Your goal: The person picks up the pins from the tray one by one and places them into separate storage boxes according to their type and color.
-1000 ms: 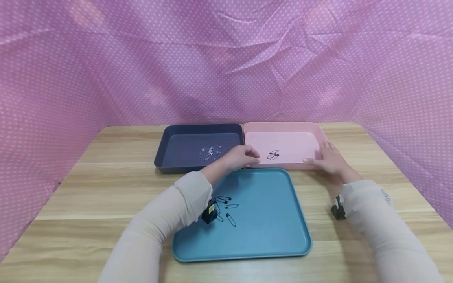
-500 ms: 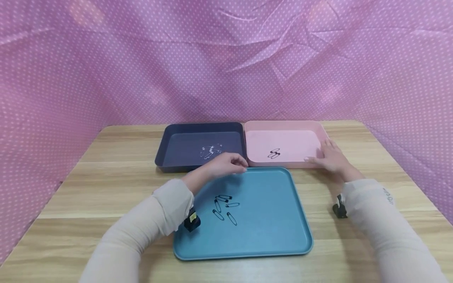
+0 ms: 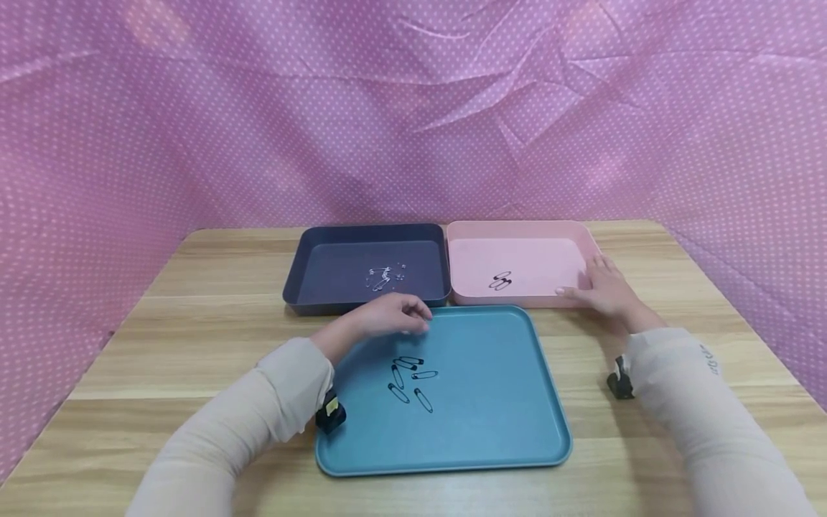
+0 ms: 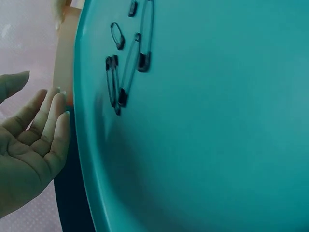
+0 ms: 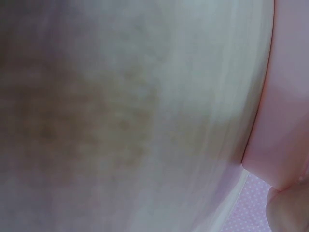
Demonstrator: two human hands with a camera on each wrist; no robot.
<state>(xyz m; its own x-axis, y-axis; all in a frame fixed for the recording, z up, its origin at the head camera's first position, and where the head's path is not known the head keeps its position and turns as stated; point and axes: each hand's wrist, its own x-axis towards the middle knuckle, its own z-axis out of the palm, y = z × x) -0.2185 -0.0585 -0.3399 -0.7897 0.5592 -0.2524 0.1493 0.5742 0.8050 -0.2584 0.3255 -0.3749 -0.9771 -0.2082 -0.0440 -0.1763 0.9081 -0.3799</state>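
My left hand (image 3: pixel 393 314) hovers over the back left part of the blue-green tray (image 3: pixel 491 424), fingers loosely bent and nothing in them. In the left wrist view its palm and spread fingers (image 4: pixel 59 134) show beside the tray's rim. Several black safety pins (image 3: pixel 423 400) lie scattered on this tray. Over the front right corner of the pink tray (image 3: pixel 530 251) rests my right hand (image 3: pixel 607 289), fingers along the right wall and thumb at the front rim. Inside the pink tray lies a small group of black safety pins (image 3: pixel 500 281).
A dark blue tray (image 3: pixel 336 266) stands directly left of the pink one and holds several silver safety pins (image 3: pixel 382 278). Both stand behind the blue-green tray on a wooden table (image 3: pixel 213 323). Pink dotted cloth (image 3: pixel 400 129) hangs behind and at the sides.
My left hand has drawn back from the pink tray's front left corner, leftward and toward me, over the blue-green tray, uncovering its pins. My right hand stays at the pink tray.
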